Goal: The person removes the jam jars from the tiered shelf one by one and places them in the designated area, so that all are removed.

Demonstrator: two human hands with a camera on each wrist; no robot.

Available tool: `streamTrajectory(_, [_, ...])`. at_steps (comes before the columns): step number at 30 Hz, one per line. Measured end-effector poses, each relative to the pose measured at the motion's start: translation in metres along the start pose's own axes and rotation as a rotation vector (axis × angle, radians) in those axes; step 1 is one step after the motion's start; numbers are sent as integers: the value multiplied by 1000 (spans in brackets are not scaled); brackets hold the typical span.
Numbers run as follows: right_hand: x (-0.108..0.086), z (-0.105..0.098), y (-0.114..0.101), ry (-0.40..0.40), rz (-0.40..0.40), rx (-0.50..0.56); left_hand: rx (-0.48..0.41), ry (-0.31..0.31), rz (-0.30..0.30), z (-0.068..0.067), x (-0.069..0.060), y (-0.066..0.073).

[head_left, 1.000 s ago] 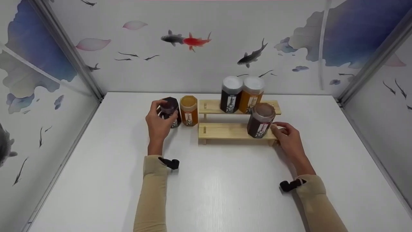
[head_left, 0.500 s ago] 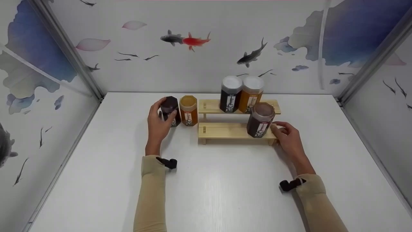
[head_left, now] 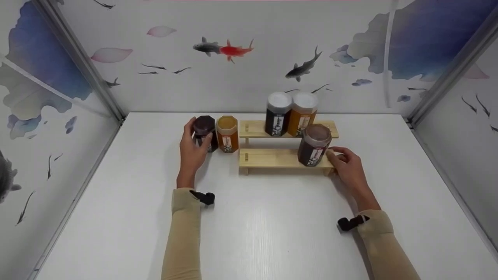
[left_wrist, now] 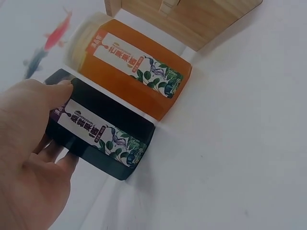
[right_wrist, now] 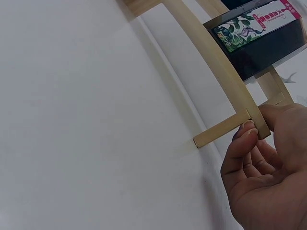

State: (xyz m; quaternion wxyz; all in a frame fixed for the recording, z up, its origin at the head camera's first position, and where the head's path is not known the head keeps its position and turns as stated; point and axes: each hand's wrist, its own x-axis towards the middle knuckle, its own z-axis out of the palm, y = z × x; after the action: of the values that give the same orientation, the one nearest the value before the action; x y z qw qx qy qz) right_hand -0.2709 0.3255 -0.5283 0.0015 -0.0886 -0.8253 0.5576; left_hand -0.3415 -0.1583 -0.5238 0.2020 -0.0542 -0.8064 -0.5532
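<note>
My left hand (head_left: 191, 153) grips a dark purple jar (left_wrist: 96, 124) around its upper part, thumb on the labelled front and fingers on the far left side. The jar stands upright on the white table, close beside an orange jar (head_left: 228, 136). At the right, my right hand (head_left: 350, 167) pinches the end of the lower board of a two-step wooden rack (head_left: 268, 157), as the right wrist view shows. A dark brown jar (head_left: 313, 151) with a red-topped label stands near that end of the lower board.
On the rack's upper board stand a black jar (head_left: 278, 116) and an amber jar (head_left: 304, 111), both with white lids. Behind the table rises a back wall (head_left: 249, 85) printed with fish. Side walls close in the table left and right.
My left fingers have slid from over the dark purple jar's lid down onto its left side, and the thumb has shifted slightly. My right hand and the rack have stayed put.
</note>
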Motion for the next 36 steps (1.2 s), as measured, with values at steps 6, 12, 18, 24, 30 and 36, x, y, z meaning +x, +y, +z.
streamTrajectory(6, [1, -2, 5, 5, -8, -10, 8, 6, -29, 1, -1, 6])
streamTrajectory(12, [1, -3, 6, 17, -13, 4, 37, 72, 33, 7, -1, 31])
streamTrajectory(18, [2, -3, 7, 34, -42, 57, -15, 50, 240, 31, -3, 71])
streamTrajectory(24, [3, -5, 6, 22, -20, 45, -53, -43, 361, 67, -16, 107])
streamTrajectory(30, [2, -5, 4, 14, -1, 17, -61, -171, 420, 99, -33, 129])
streamTrajectory(36, [2, 0, 4, 12, -6, -1, -48, -293, 441, 116, -51, 142])
